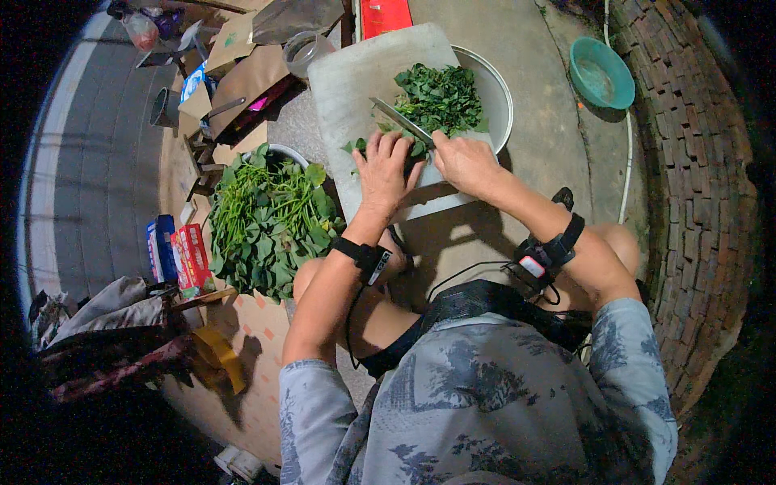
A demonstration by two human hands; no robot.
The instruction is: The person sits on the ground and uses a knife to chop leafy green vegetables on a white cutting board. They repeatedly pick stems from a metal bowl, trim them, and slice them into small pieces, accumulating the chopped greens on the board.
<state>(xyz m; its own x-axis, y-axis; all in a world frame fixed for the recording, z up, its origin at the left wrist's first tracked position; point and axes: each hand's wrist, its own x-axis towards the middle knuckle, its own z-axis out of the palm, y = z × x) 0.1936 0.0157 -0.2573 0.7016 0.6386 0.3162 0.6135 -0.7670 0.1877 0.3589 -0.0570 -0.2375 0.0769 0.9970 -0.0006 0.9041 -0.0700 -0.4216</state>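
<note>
My right hand point(467, 162) grips the handle of a broad-bladed knife point(401, 118), whose blade slants up and to the left across a pale cutting board point(345, 91). Just left of the blade, my left hand point(385, 167) presses down on leafy greens point(359, 145) with its fingers bent. Beyond the knife lies a heap of chopped green leaves point(442, 94) on the board. Part of a round metal basin point(502, 91) shows under the board's right side. By my left knee, a large pile of uncut leafy stems point(267, 212) covers another metal-rimmed bowl point(291, 151).
A turquoise plastic basin point(600, 73) stands at the right by a white hose point(628, 151) and a brick wall point(691, 182). To the left are a brown bag point(248, 85), a clear plastic container point(306, 53) and a red box point(191, 257).
</note>
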